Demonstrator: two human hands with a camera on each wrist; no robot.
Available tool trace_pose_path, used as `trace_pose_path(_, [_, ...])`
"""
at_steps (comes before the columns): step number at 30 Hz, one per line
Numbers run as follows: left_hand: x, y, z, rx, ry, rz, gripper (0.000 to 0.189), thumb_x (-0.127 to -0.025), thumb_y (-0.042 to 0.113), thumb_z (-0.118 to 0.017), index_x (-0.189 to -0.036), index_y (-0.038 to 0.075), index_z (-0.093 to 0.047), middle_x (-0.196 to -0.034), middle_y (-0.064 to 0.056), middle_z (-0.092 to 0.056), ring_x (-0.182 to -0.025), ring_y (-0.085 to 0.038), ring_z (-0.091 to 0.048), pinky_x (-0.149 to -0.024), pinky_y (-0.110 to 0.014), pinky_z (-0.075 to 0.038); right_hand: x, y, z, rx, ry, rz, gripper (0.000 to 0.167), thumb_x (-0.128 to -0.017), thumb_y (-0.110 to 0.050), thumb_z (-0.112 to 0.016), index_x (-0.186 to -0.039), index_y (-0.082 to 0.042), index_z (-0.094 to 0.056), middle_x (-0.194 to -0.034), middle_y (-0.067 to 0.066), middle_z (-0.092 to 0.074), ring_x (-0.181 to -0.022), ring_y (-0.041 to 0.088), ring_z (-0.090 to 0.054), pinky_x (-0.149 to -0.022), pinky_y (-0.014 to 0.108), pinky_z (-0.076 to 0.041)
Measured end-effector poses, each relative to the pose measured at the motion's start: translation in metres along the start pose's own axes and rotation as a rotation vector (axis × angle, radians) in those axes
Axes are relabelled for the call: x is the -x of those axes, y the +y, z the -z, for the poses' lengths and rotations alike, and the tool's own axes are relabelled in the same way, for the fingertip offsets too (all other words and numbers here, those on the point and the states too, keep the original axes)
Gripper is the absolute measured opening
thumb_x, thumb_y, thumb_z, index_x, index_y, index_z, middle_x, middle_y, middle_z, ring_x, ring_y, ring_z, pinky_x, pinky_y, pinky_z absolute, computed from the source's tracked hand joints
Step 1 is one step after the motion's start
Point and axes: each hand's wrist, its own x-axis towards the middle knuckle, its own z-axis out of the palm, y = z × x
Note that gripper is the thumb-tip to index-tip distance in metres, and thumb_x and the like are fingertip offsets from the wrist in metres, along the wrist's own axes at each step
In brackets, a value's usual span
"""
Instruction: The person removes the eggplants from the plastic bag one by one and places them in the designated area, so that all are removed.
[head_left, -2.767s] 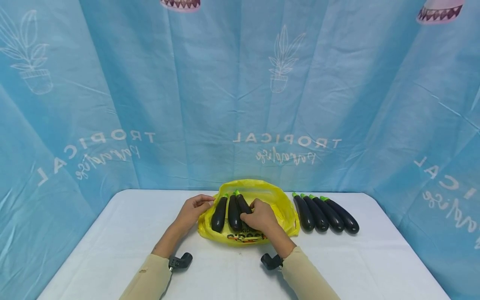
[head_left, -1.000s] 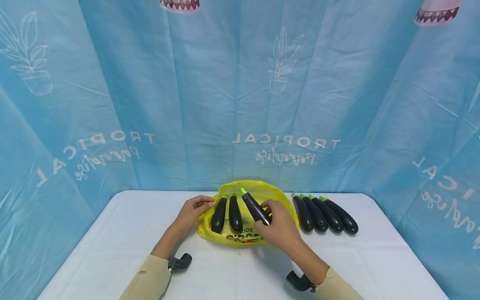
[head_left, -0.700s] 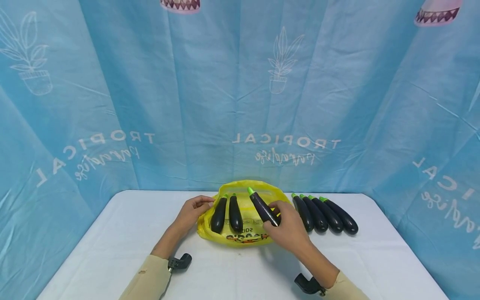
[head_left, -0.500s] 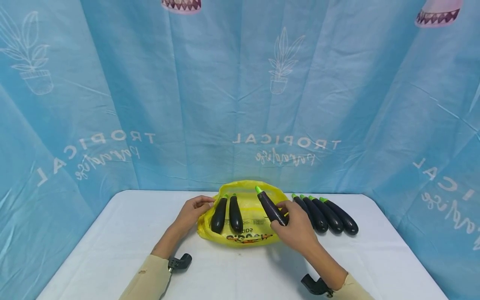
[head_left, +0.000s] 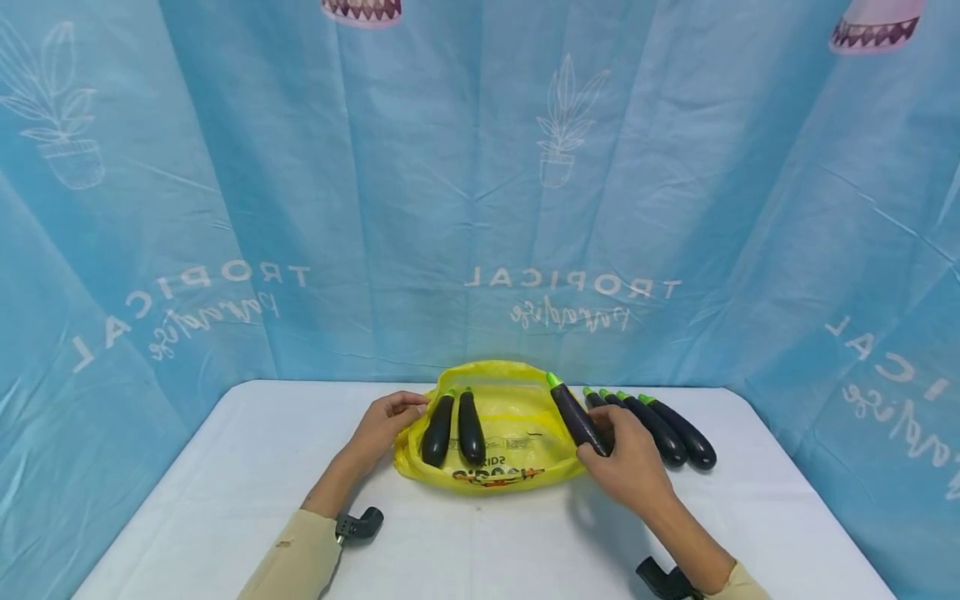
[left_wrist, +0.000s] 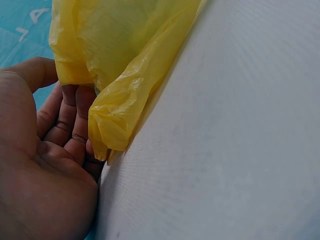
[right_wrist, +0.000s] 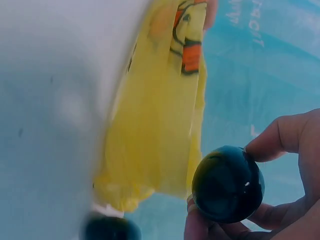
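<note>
My right hand (head_left: 626, 457) grips a dark, glossy eggplant (head_left: 576, 417) by its thick lower end, its green stem tip pointing up and left. It is held over the right rim of a yellow plastic bag (head_left: 525, 467). In the right wrist view the eggplant's rounded end (right_wrist: 228, 185) sits between thumb and fingers. Two more eggplants (head_left: 438, 432) lie side by side in the bag's left half. My left hand (head_left: 381, 429) pinches the bag's left edge; the left wrist view shows thumb and fingers around the yellow plastic (left_wrist: 75, 55).
To the right of the bag, several eggplants (head_left: 690, 433) lie in a row on the white table (head_left: 465, 550), some partly covered by my right hand. A blue printed curtain (head_left: 480, 208) hangs behind the table's back edge.
My right hand has lifted one eggplant from inside the bag and carried it rightward to the bag's right rim. Two eggplants stay in the bag. My left hand has kept its place.
</note>
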Motion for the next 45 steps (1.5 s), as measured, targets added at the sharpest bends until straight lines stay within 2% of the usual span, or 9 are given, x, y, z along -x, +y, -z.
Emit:
trace_pose_path(8, [-0.002, -0.003, 0.000, 0.011, 0.001, -0.006, 0.028, -0.105, 0.022, -0.066, -0.128, 0.007, -0.072, -0.121, -0.009, -0.074, -0.110, -0.018, -0.067, -0.092, -0.024, -0.054, -0.005, 0.017, 0.018, 0.046, 0.042, -0.019, 0.044, -0.089, -0.018, -0.072, -0.130, -0.004, -0.065, -0.115, 0.011, -0.068, -0.096, 0.024, -0.061, -0.081, 0.041, -0.050])
trace_pose_path(15, [0.000, 0.000, -0.001, 0.026, 0.002, -0.008, 0.027, -0.105, 0.020, -0.066, -0.128, 0.007, -0.072, -0.120, -0.010, -0.074, -0.110, -0.019, -0.067, -0.091, -0.024, -0.054, -0.011, 0.028, 0.029, 0.030, 0.046, -0.044, 0.045, -0.091, -0.017, -0.070, -0.133, -0.003, -0.064, -0.120, 0.015, -0.070, -0.101, 0.028, -0.063, -0.083, 0.043, -0.052])
trace_pose_path(23, [0.000, 0.001, -0.001, 0.007, 0.003, -0.013, 0.027, -0.105, 0.022, -0.067, -0.128, 0.008, -0.073, -0.119, -0.009, -0.074, -0.110, -0.020, -0.067, -0.092, -0.024, -0.053, -0.018, 0.043, 0.040, 0.029, 0.085, -0.058, 0.044, -0.092, -0.017, -0.070, -0.132, -0.001, -0.064, -0.118, 0.018, -0.070, -0.100, 0.030, -0.064, -0.079, 0.041, -0.052])
trace_pose_path(32, [0.001, 0.000, -0.002, -0.003, 0.007, 0.001, 0.028, -0.105, 0.024, -0.067, -0.128, 0.009, -0.072, -0.120, -0.009, -0.074, -0.110, -0.019, -0.067, -0.093, -0.024, -0.053, -0.028, 0.068, 0.047, 0.034, 0.110, -0.136, 0.044, -0.092, -0.019, -0.069, -0.131, 0.002, -0.063, -0.123, 0.024, -0.067, -0.097, 0.034, -0.064, -0.069, 0.036, -0.053])
trace_pose_path(45, [-0.001, -0.003, -0.001, -0.003, 0.003, 0.000, 0.026, -0.106, 0.022, -0.066, -0.127, 0.008, -0.072, -0.118, -0.008, -0.074, -0.109, -0.019, -0.067, -0.091, -0.024, -0.054, -0.036, 0.101, 0.060, 0.036, 0.172, -0.207, 0.046, -0.095, -0.019, -0.069, -0.134, 0.003, -0.062, -0.129, 0.028, -0.065, -0.101, 0.038, -0.064, -0.069, 0.037, -0.051])
